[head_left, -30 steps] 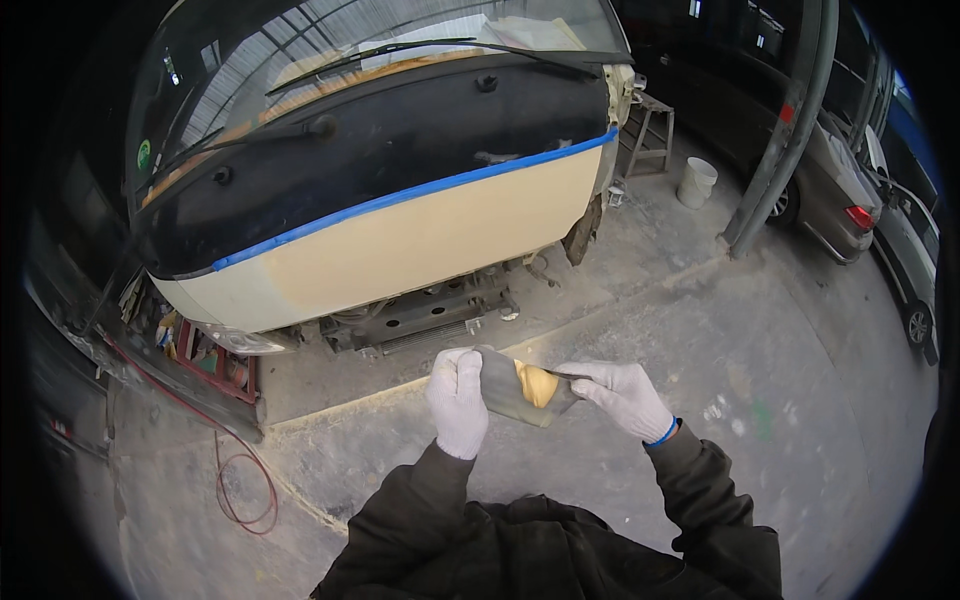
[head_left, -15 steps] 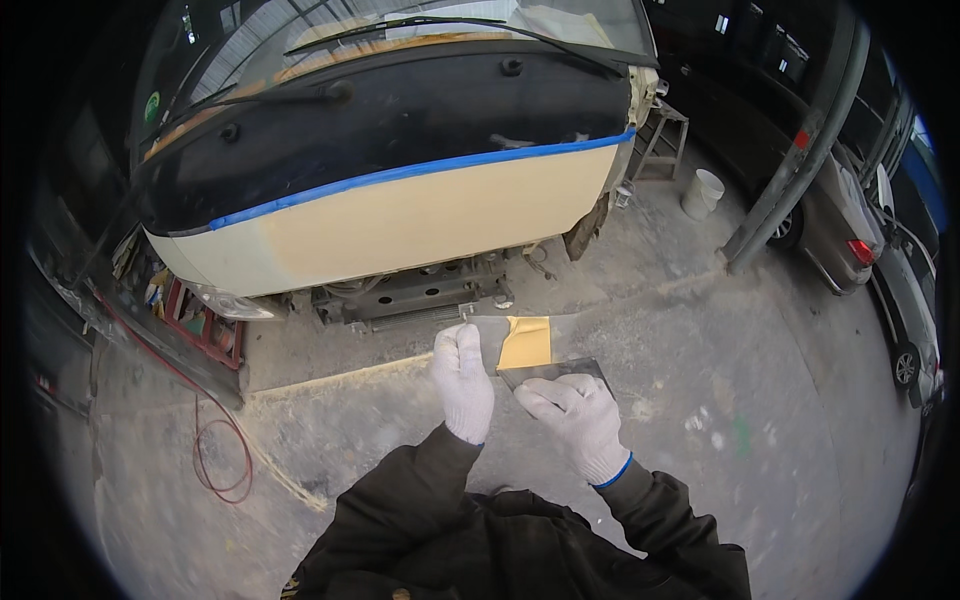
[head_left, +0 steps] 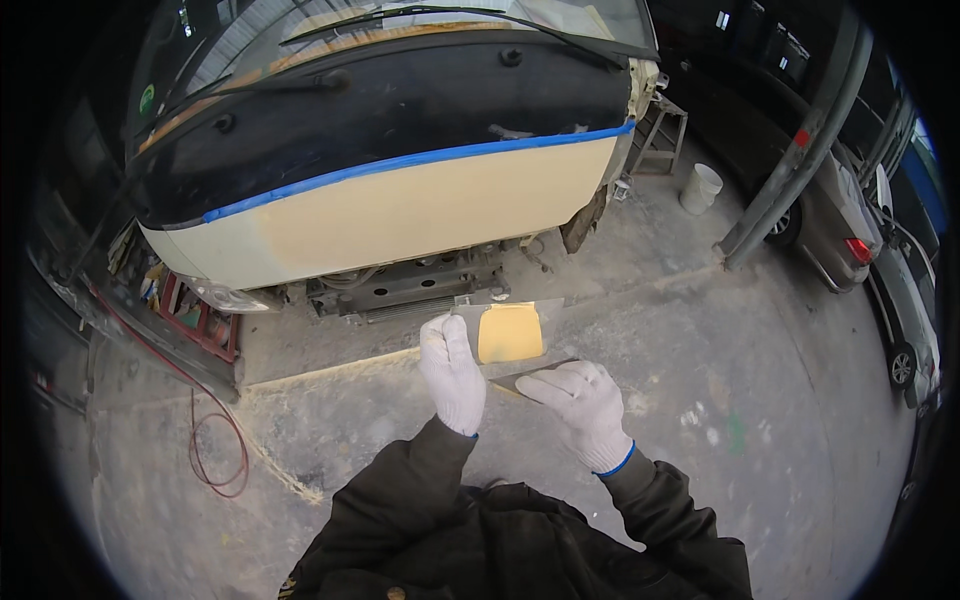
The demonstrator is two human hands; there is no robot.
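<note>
My left hand (head_left: 454, 375), in a white knit glove, is closed on the near left edge of a thin grey mixing plate (head_left: 553, 318). A smooth, roughly square patch of yellow putty (head_left: 510, 333) lies on that plate. My right hand (head_left: 583, 412), gloved alike, pinches a dark, flat putty spreader (head_left: 512, 380) between thumb and fingers. The spreader is tilted just below the plate, with a yellow smear along its left edge. Part of it is hidden under my right fingers.
Ahead stands a vehicle's front with a cream lower panel (head_left: 420, 215) under blue masking tape (head_left: 430, 163). A red hose (head_left: 205, 475) coils on the floor at left. A white bucket (head_left: 702, 188), a metal post (head_left: 795, 150) and parked cars (head_left: 825, 240) are at right.
The spreader has come off the plate toward me and tilted. The yellow putty, earlier a folded-looking, uneven patch, now lies as a smoother, rounded square. Both hands have shifted slightly.
</note>
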